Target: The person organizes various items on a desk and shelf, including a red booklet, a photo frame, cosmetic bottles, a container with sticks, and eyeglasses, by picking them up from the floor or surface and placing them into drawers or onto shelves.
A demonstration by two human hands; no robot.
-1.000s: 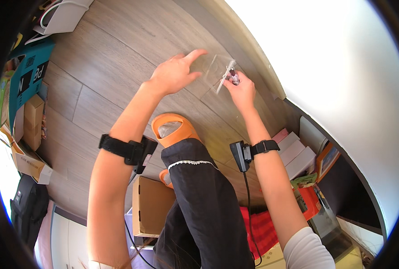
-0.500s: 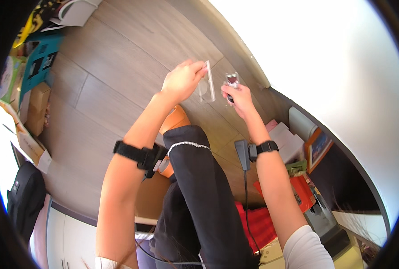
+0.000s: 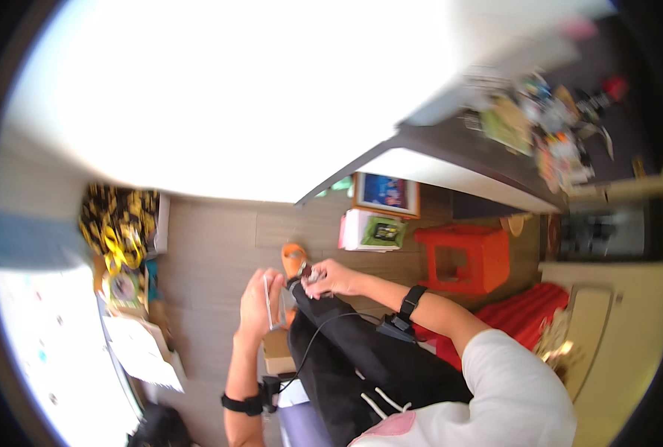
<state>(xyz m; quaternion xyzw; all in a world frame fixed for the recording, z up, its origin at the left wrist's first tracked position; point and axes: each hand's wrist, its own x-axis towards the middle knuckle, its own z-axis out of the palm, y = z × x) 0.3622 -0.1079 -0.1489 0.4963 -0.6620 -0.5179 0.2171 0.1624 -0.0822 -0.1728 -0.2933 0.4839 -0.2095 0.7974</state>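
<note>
My left hand [image 3: 255, 304] grips a small clear plastic bag [image 3: 272, 302] by its edge, held upright above my knee. My right hand [image 3: 330, 279] is closed on a small pale object [image 3: 314, 276] right beside the bag's opening; what it is stays too blurred to tell. Both wrists wear black bands [image 3: 412, 301], and a thin black cable runs from my right forearm down over my black trousers [image 3: 354, 357]. An orange slipper [image 3: 293, 260] shows just beyond my hands on the wooden floor [image 3: 212, 246].
An orange plastic stool [image 3: 465, 257] stands to the right, with boxes and a framed picture [image 3: 382, 195] behind it under a dark table edge [image 3: 465, 167]. Cardboard boxes and yellow-black clutter [image 3: 119, 223] lie at the left. A red mat [image 3: 518, 316] lies near my right arm.
The view has swung sharply, so the floor and furniture sit differently in the picture. My hands have drawn in closer to my knee, still holding the bag and the small object.
</note>
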